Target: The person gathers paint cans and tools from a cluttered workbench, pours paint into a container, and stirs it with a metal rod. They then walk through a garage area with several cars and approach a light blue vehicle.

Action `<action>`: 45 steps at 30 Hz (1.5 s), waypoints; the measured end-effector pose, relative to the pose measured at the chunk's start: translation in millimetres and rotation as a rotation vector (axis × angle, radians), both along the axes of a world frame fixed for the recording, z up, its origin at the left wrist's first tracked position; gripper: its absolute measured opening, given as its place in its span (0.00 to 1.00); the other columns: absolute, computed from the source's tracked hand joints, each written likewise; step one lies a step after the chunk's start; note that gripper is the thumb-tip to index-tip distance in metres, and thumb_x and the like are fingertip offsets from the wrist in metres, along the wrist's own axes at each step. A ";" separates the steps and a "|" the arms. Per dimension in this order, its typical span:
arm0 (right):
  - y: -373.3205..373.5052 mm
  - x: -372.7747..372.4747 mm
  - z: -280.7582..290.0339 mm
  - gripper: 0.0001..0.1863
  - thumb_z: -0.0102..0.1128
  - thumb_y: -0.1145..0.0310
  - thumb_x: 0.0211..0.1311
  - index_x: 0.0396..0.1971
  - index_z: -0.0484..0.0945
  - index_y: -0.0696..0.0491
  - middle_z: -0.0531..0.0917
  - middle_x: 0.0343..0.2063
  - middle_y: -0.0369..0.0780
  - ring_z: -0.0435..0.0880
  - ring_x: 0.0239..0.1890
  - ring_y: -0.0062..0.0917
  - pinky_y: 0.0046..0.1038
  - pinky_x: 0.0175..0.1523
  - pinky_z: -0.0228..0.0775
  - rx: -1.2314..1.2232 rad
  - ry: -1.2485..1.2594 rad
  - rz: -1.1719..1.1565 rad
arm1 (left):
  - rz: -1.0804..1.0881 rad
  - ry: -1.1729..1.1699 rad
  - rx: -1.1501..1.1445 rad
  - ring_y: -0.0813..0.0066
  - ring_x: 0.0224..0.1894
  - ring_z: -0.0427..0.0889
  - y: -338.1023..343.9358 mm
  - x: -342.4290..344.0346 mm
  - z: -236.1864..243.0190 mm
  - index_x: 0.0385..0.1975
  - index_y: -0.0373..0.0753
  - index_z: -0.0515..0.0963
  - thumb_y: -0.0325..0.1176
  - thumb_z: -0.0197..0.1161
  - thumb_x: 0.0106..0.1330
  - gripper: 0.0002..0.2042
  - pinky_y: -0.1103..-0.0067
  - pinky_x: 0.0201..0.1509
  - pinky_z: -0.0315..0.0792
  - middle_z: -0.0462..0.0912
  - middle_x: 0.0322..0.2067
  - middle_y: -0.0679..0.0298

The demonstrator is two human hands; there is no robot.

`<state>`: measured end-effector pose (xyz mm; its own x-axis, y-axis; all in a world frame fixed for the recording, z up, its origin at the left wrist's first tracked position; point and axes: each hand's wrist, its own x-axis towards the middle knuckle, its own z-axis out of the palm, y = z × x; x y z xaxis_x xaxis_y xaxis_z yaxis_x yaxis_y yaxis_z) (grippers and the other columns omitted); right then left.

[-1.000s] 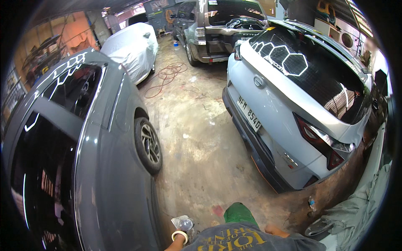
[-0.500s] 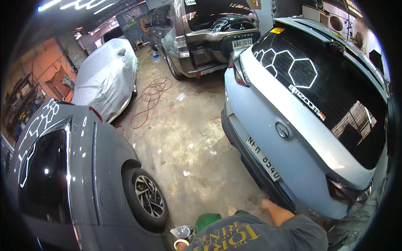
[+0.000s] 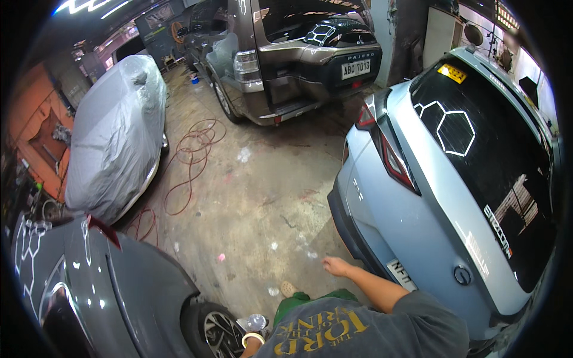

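My right hand (image 3: 335, 267) hangs out to the right over the concrete floor, its fingers loosely curled and nothing visible in them. It is nearest the dark rear bumper (image 3: 352, 232) of the light blue car (image 3: 388, 215), apart from it. My left hand (image 3: 253, 346) is low by the lower edge, close to the wheel (image 3: 221, 331) of the dark grey car (image 3: 143, 277). A cream ring (image 3: 246, 339) sits at this hand or wrist; I cannot tell whether worn or held. A clear, shiny plastic-looking thing (image 3: 256, 322) shows just beyond it; the fingers are hidden.
Stained concrete floor (image 3: 250, 203) runs between the cars. A red hose (image 3: 190, 170) lies in loops on it. Further off are a car under a silver cover (image 3: 116, 137) and a brown SUV (image 3: 286, 71). A small blue container (image 3: 194, 78) stands behind the hose.
The view has shifted, with the grey car lower and the light blue car further right. My right hand has moved left and up in the picture, away from the bumper.
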<state>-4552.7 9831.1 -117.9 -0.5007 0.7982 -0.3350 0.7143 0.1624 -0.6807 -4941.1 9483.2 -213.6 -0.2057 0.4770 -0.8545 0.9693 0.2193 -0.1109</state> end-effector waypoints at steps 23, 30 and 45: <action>521.8 -34.4 239.0 0.18 0.52 0.70 0.70 0.57 0.73 0.58 0.83 0.46 0.43 0.82 0.45 0.24 0.25 0.51 0.72 -0.053 0.741 -0.729 | -0.204 -0.302 0.540 0.46 0.51 0.81 985.0 15.3 114.9 0.42 0.34 0.79 0.38 0.62 0.62 0.15 0.61 0.51 0.77 0.82 0.45 0.43; 652.4 -13.2 245.7 0.16 0.52 0.71 0.70 0.54 0.75 0.59 0.84 0.44 0.44 0.83 0.47 0.29 0.27 0.52 0.73 0.110 0.654 -0.871 | -0.465 -0.345 0.440 0.48 0.53 0.80 1176.4 118.4 182.8 0.43 0.36 0.81 0.39 0.61 0.63 0.15 0.62 0.52 0.76 0.83 0.46 0.45; 856.3 35.9 305.6 0.16 0.53 0.76 0.68 0.54 0.75 0.60 0.83 0.43 0.43 0.84 0.41 0.25 0.26 0.48 0.75 0.498 0.548 -1.421 | -0.803 -0.588 0.289 0.47 0.56 0.78 1464.0 285.9 114.2 0.47 0.33 0.79 0.38 0.57 0.67 0.16 0.61 0.58 0.74 0.79 0.51 0.43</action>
